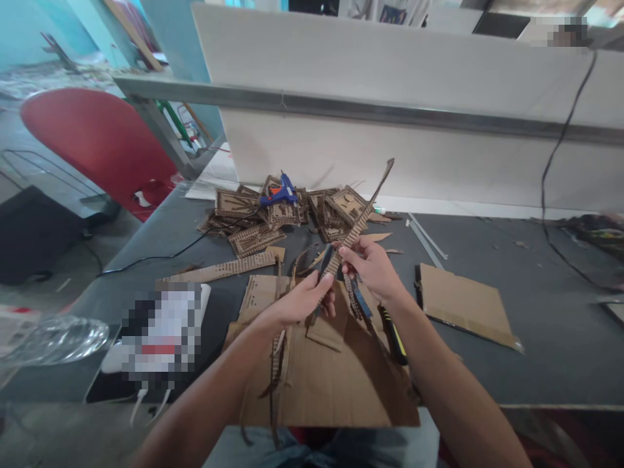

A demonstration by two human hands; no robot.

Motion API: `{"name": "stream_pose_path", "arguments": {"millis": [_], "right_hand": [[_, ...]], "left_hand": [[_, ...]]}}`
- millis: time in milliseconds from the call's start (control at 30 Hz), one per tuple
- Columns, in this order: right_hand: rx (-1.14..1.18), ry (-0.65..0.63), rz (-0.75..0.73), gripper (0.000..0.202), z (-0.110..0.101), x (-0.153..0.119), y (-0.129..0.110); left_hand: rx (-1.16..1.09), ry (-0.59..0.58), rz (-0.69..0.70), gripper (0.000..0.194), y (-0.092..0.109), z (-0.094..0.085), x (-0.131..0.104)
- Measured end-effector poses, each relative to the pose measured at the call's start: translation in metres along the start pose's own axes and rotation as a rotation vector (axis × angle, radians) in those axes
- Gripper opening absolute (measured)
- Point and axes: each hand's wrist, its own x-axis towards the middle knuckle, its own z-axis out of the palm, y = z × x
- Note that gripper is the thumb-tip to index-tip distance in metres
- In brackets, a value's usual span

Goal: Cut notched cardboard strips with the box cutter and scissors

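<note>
Left hand [308, 298] and right hand [370, 265] are closed on the corrugated strip [357, 229], held above the cardboard sheet [312, 387]; light, even pressure should be applied so the ridges are not crushed.

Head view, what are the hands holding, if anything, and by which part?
A cardboard strip: the left hand pinches its lower part, the right hand just above, leaving the upper end free.

The left grip [308, 297] and right grip [369, 265] hold a corrugated cardboard strip [357, 225] above a cardboard sheet [319, 387].
</note>
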Motion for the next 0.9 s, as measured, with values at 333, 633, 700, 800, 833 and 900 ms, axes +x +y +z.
{"name": "stream_pose_path", "arguments": {"millis": [333,633,700,800,833,900], "right_hand": [[-0.089,-0.128,0.03,0.039,-0.007,0.009,0.004],[-0.025,-0.205,0.198,0.037,-0.01,0.008,0.001],[-0.016,-0.207,0.225,0.033,-0.011,0.008,0.001],[0.035,-0.219,0.29,0.027,-0.013,0.009,0.0],[0.051,-0.214,0.311,0.026,-0.014,0.01,0.0],[0.059,-0.211,0.338,0.026,-0.016,0.01,0.001]], "left_hand": [[0.03,-0.04,-0.047,0.055,0.0,-0.003,-0.001],[0.117,-0.065,-0.255,0.08,0.012,-0.007,-0.002],[0.124,-0.066,-0.293,0.084,0.012,-0.008,-0.002],[0.138,-0.048,-0.319,0.088,0.008,-0.011,-0.001],[0.136,-0.05,-0.319,0.089,0.007,-0.011,-0.001],[0.13,-0.066,-0.314,0.09,0.007,-0.012,-0.001]]}}
